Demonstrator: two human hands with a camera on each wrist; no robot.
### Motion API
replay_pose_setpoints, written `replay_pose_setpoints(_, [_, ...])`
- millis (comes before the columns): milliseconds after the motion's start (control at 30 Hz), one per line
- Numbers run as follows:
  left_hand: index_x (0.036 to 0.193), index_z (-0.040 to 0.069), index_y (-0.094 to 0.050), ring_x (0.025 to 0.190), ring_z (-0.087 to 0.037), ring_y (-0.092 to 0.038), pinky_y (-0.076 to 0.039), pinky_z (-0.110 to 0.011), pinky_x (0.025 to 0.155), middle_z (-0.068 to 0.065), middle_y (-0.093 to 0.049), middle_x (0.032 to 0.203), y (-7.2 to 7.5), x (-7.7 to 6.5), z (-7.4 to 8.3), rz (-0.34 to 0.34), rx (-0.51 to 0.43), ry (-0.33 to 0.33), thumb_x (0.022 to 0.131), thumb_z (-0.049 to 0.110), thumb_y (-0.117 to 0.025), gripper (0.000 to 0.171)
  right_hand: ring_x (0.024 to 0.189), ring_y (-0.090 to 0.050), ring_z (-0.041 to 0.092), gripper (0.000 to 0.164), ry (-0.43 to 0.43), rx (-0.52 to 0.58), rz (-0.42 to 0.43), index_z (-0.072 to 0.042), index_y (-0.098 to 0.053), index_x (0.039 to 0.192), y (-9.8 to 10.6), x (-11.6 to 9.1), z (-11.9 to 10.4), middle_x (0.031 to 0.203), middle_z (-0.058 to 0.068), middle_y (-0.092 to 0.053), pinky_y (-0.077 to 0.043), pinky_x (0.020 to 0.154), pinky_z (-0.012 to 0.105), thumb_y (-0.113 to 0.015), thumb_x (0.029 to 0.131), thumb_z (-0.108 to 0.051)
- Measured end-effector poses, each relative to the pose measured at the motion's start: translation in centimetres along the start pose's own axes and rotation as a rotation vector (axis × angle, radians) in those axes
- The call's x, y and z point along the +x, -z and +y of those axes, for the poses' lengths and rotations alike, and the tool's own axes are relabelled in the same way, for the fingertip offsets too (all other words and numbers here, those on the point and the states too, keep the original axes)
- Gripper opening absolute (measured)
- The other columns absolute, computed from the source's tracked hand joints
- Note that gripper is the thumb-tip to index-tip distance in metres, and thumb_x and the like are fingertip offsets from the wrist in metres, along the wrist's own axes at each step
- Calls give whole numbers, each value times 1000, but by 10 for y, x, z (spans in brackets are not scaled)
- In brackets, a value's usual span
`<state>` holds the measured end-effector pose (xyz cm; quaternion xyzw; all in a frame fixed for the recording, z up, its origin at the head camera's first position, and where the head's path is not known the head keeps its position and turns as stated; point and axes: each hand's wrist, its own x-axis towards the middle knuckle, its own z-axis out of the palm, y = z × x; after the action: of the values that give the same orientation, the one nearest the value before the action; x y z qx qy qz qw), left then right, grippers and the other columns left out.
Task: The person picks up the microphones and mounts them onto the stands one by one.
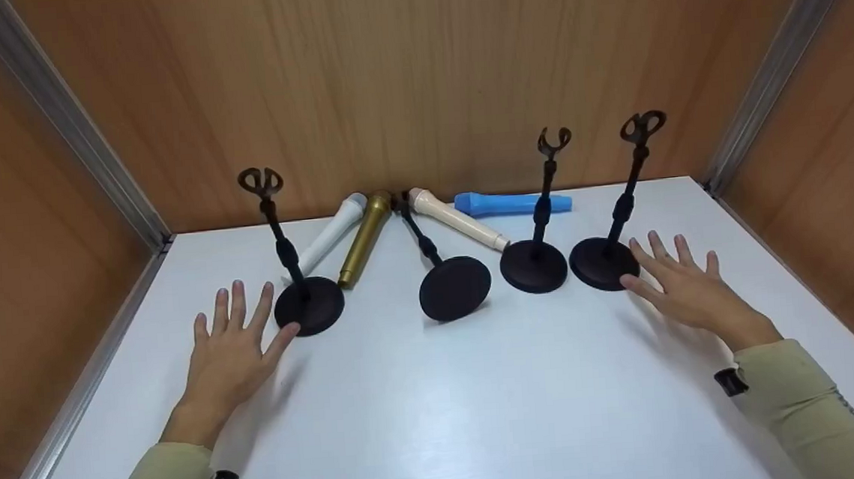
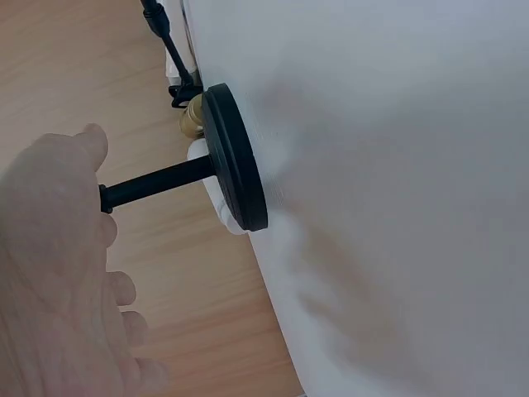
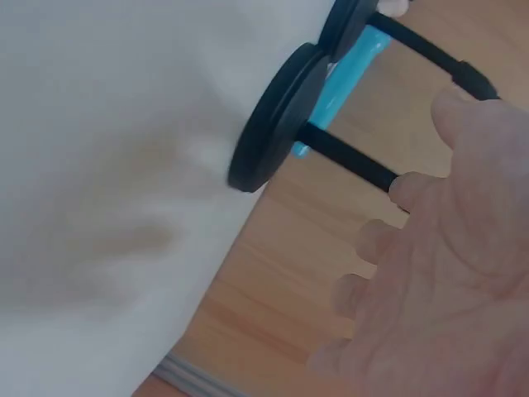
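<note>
My left hand (image 1: 231,355) is spread palm down above the table, its thumb near the base of the left black microphone stand (image 1: 310,306). On the right, my right hand (image 1: 690,292) hovers with fingers spread beside the rightmost stand (image 1: 604,263). Another upright stand (image 1: 534,266) is just left of that one. In the middle a fourth stand (image 1: 454,289) lies tipped over, its clip toward the back wall. Behind them lie a white microphone (image 1: 336,231), a gold microphone (image 1: 365,240), a cream microphone (image 1: 459,218) and a blue microphone (image 1: 515,203). Neither hand holds anything.
The white table (image 1: 438,404) is enclosed by a wooden back wall (image 1: 416,82) and wooden side panels, with metal strips (image 1: 82,143) at the corners. The microphones lie close to the back wall.
</note>
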<state>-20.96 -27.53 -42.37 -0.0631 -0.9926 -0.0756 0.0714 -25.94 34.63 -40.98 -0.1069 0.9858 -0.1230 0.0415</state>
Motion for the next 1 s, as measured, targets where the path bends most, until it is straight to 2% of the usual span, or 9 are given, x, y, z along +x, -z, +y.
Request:
replay_pose_setpoints(233, [163,14,-20,151,-49,-4,-5,-73,114,-29,-8,165,5,-1,8,6,11,-27,102,67,-34,82,147,10,54,83,32,-8,17,-14,-13,164,6,-2,-19,166,25,1,10,106,79,-37,103,-66])
replay_pose_setpoints(533, [162,13,-22,150,-51,-6,-8,-72,114,-30,-11,164,15,2,13,-41,23,-67,103,65,-35,80,148,9,53,81,48,48,-20,-14,-12,164,10,2,-22,166,23,2,8,108,78,-37,104,-63])
replay_pose_setpoints(800, [162,11,-22,148,-53,-12,-12,-71,115,-31,-16,162,20,4,23,-90,-127,-108,105,60,-36,76,149,13,49,78,97,146,-60,-15,-11,164,19,3,-24,167,21,6,10,108,76,-40,105,-58])
replay_pose_setpoints(1000, [161,12,-25,149,-51,-14,-13,-69,115,-29,-18,162,20,6,31,-75,-144,-122,105,61,-37,75,150,11,47,76,136,192,-94,-15,-15,164,20,2,-33,168,19,4,7,112,73,-43,105,-55])
